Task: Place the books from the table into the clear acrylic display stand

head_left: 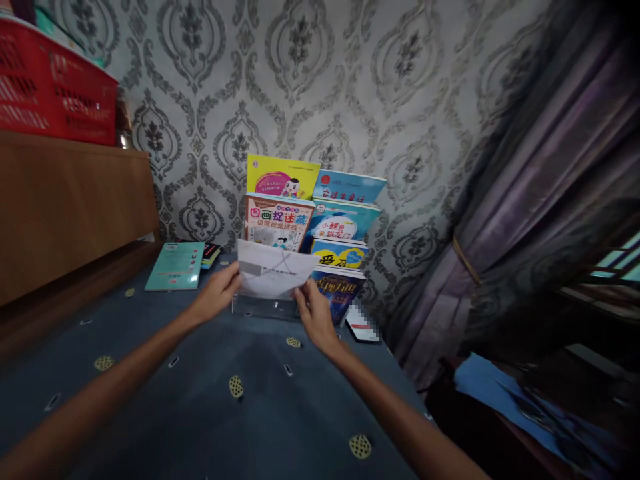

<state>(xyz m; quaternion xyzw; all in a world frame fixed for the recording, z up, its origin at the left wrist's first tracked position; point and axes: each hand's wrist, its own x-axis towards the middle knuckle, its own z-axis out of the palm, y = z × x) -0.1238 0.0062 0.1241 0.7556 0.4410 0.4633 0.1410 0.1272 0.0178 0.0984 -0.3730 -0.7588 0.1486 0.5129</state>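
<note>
Between my two hands is a white booklet (273, 270) with a grey block and dark print on its face, tilted in front of a clear tiered book stand (260, 308). My left hand (219, 292) is closed on its left edge. My right hand (316, 313) pinches its lower right corner. Behind it stand a brown picture book (277, 217) and a yellow book (280, 175). The right column holds two blue books, a blue-and-yellow book (337, 255) and a dark blue book (337, 290). The booklet hides part of the stand's lower left tier.
A teal book (176, 267) lies on the dark patterned cloth (190, 400) at left, beside darker books (210, 253). A white, partly blurred item (364, 323) lies right of the stand. A red basket (60, 87) tops a wooden cabinet (75, 213). Purple curtains (480, 267) hang at right.
</note>
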